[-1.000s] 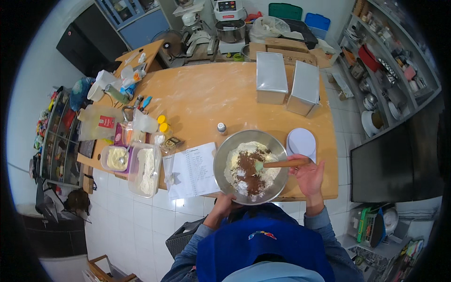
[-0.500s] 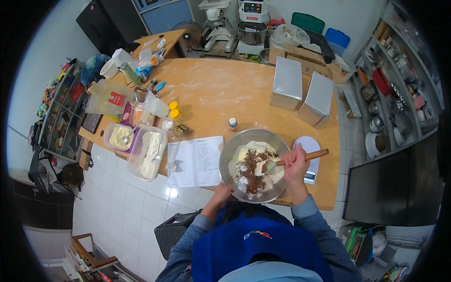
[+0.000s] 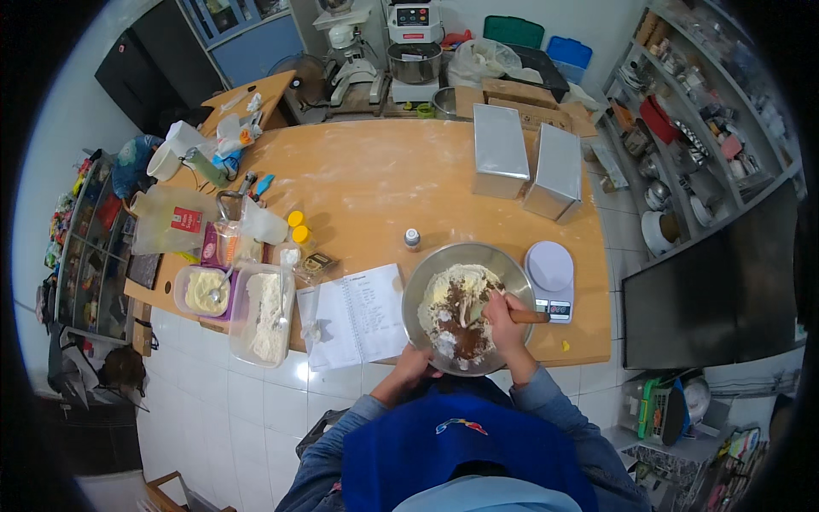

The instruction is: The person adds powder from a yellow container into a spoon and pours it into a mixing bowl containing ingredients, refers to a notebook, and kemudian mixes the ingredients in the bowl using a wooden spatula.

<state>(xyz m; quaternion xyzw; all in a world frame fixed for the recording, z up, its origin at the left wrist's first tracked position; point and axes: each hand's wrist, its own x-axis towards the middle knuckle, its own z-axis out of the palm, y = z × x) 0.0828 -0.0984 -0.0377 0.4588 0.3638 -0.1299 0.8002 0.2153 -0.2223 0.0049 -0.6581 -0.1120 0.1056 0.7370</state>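
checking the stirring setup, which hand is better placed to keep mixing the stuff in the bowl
Right. The right hand already grips the wooden spoon, its tip in the flour and brown powder. The left hand sits at the near rim of the bowl, likely better for steadying it.

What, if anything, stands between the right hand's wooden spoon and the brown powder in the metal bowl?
Nothing visible does. The right hand holds the wooden spoon with its tip already in the metal bowl, touching the brown powder.

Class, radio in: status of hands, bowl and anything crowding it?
Right hand grips wooden spoon in steel bowl. Left hand steadies rim. Scale, paper sheet flank bowl.
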